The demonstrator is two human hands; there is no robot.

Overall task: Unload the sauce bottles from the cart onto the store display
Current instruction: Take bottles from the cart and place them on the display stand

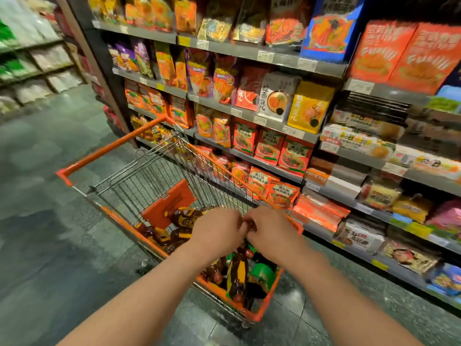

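The fingers of the left hand (219, 227) and right hand (270, 228) curl together around a small dark-red item (250, 225), hard to identify, above the orange wire cart (124, 143), where dark sauce bottles (238, 275) lie beside the store shelves (252, 161).
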